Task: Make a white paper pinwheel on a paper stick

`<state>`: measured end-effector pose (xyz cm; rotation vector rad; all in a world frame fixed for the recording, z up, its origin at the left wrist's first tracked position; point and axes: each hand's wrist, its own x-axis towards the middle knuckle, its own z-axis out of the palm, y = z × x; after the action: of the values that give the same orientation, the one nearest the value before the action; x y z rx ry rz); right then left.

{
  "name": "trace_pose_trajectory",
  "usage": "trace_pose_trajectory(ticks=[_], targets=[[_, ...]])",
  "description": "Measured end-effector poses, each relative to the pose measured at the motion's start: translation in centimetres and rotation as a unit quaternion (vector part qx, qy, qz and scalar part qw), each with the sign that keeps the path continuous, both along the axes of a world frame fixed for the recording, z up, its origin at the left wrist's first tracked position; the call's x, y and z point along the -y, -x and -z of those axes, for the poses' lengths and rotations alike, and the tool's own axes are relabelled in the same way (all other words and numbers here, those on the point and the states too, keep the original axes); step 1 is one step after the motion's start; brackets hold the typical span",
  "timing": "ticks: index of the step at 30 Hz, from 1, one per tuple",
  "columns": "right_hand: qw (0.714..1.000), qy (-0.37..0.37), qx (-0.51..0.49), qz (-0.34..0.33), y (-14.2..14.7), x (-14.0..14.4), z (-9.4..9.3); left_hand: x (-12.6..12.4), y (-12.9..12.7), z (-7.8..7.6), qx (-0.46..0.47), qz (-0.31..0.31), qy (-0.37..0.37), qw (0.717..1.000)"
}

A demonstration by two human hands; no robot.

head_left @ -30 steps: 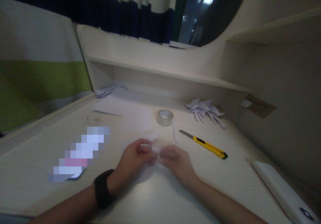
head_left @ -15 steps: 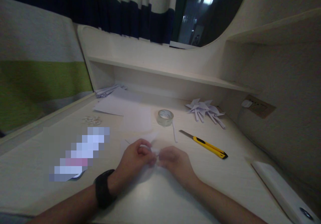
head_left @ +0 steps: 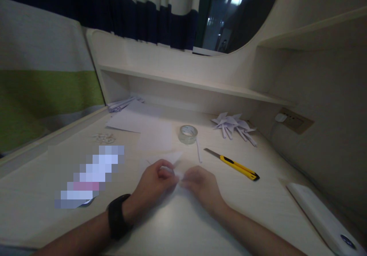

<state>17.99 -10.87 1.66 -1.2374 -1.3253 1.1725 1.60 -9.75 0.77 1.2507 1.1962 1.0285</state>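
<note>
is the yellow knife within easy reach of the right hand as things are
Probably yes. The knife lies on bare desk just right of the right hand, nothing between them. But that hand is pinching the paper with the left hand.

Tape roll [head_left: 188,134] behind hands; knife [head_left: 233,164] right.

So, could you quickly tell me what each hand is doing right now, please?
Left hand: closed, pinching the small white folded paper.
Right hand: closed, pinching the same paper from the other side.
</note>
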Motion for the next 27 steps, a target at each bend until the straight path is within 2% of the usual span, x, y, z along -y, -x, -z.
trace_pose_trajectory(ticks=[3,9,14,21,24,27], targets=[[1.000,-0.008,0.001,-0.002,0.0,-0.1,0.2,0.0,-0.1,0.1,0.012,0.005,0.011,1.000],[0.999,-0.025,0.010,-0.017,-0.2,-0.2,0.3,-0.3,-0.2,0.5,0.020,0.013,-0.022,0.999],[0.998,-0.044,0.021,-0.037,-0.3,-0.2,0.5,-0.2,-0.3,0.2,0.030,0.023,0.002,0.999],[0.997,-0.056,0.023,-0.048,-0.4,-0.1,0.8,0.0,-0.4,0.9,0.062,0.045,0.008,0.997],[0.997,-0.057,-0.004,-0.053,-0.7,-0.3,0.7,0.3,-0.2,0.2,0.055,0.058,-0.010,0.997],[0.997,-0.028,-0.044,-0.059,-1.4,-0.9,0.9,0.2,1.0,-1.5,-0.037,0.028,-0.078,0.996]])
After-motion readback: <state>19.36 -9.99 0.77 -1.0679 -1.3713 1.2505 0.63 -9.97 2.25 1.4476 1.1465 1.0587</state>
